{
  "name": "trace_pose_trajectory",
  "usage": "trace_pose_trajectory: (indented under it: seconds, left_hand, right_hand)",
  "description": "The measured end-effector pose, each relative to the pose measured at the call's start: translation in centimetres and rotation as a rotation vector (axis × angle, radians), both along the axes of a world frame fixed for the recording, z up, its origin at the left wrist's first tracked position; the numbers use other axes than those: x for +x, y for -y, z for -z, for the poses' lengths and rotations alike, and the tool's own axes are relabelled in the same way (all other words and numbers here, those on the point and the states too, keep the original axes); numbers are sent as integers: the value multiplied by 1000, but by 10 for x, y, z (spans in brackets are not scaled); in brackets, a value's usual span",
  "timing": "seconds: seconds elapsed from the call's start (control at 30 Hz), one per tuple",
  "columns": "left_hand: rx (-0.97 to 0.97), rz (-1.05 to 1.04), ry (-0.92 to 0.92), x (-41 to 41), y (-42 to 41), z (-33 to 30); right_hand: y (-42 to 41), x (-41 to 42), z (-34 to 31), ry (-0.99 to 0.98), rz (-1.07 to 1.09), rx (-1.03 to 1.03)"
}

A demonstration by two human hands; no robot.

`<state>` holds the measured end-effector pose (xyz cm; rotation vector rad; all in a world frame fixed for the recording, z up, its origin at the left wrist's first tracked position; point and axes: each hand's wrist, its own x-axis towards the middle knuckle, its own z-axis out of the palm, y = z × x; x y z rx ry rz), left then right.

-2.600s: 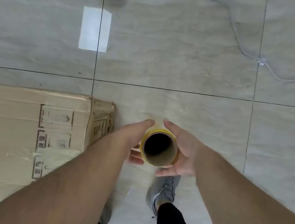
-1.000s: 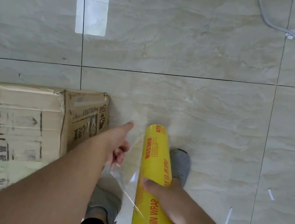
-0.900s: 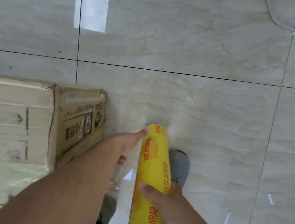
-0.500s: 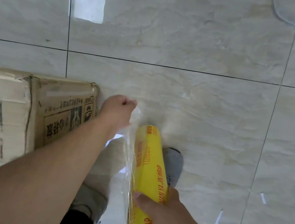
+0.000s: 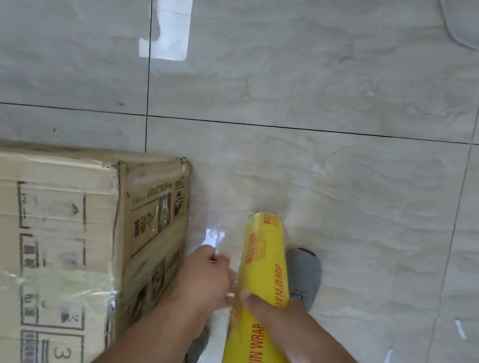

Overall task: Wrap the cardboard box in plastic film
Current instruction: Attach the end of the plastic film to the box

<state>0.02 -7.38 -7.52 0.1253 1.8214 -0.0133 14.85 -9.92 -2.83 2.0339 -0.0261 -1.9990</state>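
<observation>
- Our right hand (image 5: 278, 321) is wrapped around the middle of the yellow film roll (image 5: 261, 305), fingers curled over its top. The roll points away from us, with its open cardboard core nearest the camera, so that the sheet can peel off sideways.
- Our left hand (image 5: 205, 280) sits just left of the roll, fingers drawn together on what looks like the loose edge of the clear film (image 5: 221, 241). The film is nearly invisible, so we cannot be sure how much of it the hand has hold of.
- A faint glossy sheet shows beyond the left hand, between roll and box. We judge this to be the freed length, held taut so it will not cling to itself.
- The cardboard box (image 5: 41, 243) lies on the tiled floor (image 5: 311, 82) just left of the left hand, with its printed end face turned toward the hands. A band of film already crosses its near part, so the wrapping seems begun but far from done.
- We judge the next move to be carrying the pinched edge left onto the box, while the right hand lets the roll turn.
- Grey shoes show beneath both hands.
</observation>
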Motion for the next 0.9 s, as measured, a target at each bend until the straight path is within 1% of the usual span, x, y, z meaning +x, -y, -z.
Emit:
trace_pose_trajectory:
  seconds: [0.07, 0.17, 0.23, 0.27, 0.3, 0.33, 0.37, 0.4, 0.5, 0.57, 0.6, 0.67, 0.77, 0.83, 0.9]
  left_hand:
    - [42, -50, -13, -1, -4, -7]
    - [60, -130, -33, -3, -15, -11]
    - [79, -124, -39, -1, -20, -16]
    - [108, -48, -73, -1, -22, -18]
    - [158, 119, -131, -4, -26, -17]
    - [240, 340, -207, -9, -31, -14]
    - [314, 544, -275, -15, -39, -12]
    - [366, 659, -310, -21, -51, -12]
    - [426, 812, -307, -36, -93, -17]
    - [398, 968, -295, -44, -109, -24]
    - [387, 1028, -287, -47, -115, -29]
    - [335, 1188, -291, -51, -124, -35]
    - [245, 1563, -361, -56, -140, -37]
    - [241, 1686, -402, -58, -149, -33]
    - [236, 1791, -413, -61, -158, -26]
  right_hand:
    - [-1, 4, -1, -68, 261, -37]
    - [4, 4, 5, -22, 645, -46]
    - [9, -1, 7, -22, 931, -49]
    - [9, -5, 6, -25, 1003, -44]
    - [7, -8, 6, -19, 1006, -35]
    - [4, -10, 4, -9, 956, -25]
    - [4, -13, 3, 6, 857, -28]
    - [5, -15, 4, -1, 740, -36]
    - [16, -24, 12, -43, 303, -29]
    - [22, -38, 27, -73, 105, -14]
    - [25, -45, 35, -84, 77, -19]
    - [24, -61, 44, -111, 86, -10]
    - [19, -86, 57, -157, 143, -56]
    - [18, -102, 58, -179, 232, -104]
    - [23, -115, 58, -171, 439, -119]
